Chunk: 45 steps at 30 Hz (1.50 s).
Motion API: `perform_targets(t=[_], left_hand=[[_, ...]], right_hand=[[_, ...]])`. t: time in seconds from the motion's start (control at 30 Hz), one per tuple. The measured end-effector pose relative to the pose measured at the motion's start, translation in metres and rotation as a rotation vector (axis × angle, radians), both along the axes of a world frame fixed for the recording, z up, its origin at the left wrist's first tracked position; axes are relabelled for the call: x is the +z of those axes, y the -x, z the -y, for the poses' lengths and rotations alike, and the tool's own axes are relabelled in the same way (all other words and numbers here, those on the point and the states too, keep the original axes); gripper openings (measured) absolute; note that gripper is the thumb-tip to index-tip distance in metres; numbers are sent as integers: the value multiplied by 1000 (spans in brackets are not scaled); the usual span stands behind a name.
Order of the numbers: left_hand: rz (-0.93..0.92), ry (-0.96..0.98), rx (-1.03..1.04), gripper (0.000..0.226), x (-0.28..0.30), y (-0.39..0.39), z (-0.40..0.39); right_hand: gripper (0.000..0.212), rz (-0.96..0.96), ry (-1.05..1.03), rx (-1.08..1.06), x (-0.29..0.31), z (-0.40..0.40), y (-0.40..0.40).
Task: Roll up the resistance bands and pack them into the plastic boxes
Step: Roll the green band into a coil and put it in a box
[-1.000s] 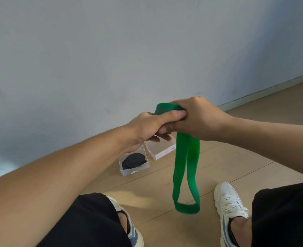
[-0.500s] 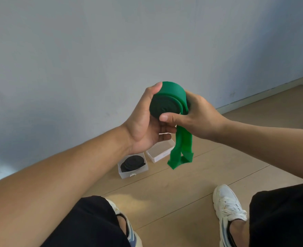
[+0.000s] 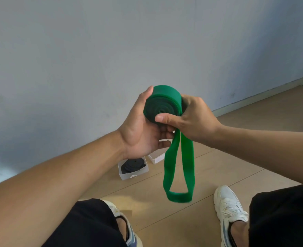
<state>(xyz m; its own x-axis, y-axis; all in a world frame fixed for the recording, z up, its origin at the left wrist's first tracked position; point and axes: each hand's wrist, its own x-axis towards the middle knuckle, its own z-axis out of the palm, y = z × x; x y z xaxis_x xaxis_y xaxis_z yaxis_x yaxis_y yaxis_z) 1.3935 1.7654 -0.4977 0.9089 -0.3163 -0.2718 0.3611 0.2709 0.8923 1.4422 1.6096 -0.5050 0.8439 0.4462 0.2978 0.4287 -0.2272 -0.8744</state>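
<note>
Green resistance band (image 3: 162, 104), half rolled, sits gripped between left hand (image 3: 143, 129) and right hand (image 3: 191, 118). Its loose loop hangs above the floor (image 3: 218, 166). No writing is legible.

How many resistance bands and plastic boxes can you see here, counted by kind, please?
Green resistance band, partly rolled, held in both hands: 1
Black resistance band, rolled, inside a box: 1
Plastic boxes on the floor, one with the black band and one behind the hands: 2
Total: 4

We look from head height, forward and down, close over both raised forearms toward the floor (image 3: 218, 166) and wall (image 3: 111, 41).
</note>
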Motion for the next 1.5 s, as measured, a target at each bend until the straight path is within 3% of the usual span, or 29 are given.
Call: perform_targets(t=[0.07, 0.17, 0.27, 0.37, 0.43, 0.53, 0.67, 0.83, 1.0, 1.13, 1.27, 1.37, 1.5], left_hand=[[-33, -13, -6, 83, -1, -2, -2], [-100, -154, 158, 78, 2, -7, -6], [71, -428, 279, 52, 2, -6, -5], [113, -540, 305, 64, -4, -6, 7], [109, -491, 347, 51, -6, -7, 10], [78, -351, 323, 33, 1, -8, 9], [77, -229, 242, 39, 6, -8, 3], [3, -274, 106, 52, 3, -7, -6], [47, -495, 163, 26, 5, -4, -3], [116, -578, 207, 27, -1, -4, 6], [60, -356, 170, 30, 5, -5, 0], [71, -144, 93, 44, 6, -8, -7], [59, -69, -18, 50, -2, -9, -13]], right_hand=[[55, 10, 47, -51, 2, 0, -2], [45, 65, 246, -183, 7, 5, -7], [43, 242, 536, -235, 9, 8, -7], [44, 365, 631, -232, 5, 5, 1], [44, 349, 587, -227, 4, 3, 2], [35, 162, 337, -90, 9, 7, -3], [51, -1, 156, 114, 12, 14, -6], [49, 77, 334, 4, 9, 14, -9], [46, 187, 578, -74, 9, 16, -5], [44, 263, 543, -67, 6, 11, 0], [43, 87, 310, 34, 13, 16, -1], [43, 28, 178, 81, 14, 18, 0], [43, 6, 194, 46, 11, 13, 2]])
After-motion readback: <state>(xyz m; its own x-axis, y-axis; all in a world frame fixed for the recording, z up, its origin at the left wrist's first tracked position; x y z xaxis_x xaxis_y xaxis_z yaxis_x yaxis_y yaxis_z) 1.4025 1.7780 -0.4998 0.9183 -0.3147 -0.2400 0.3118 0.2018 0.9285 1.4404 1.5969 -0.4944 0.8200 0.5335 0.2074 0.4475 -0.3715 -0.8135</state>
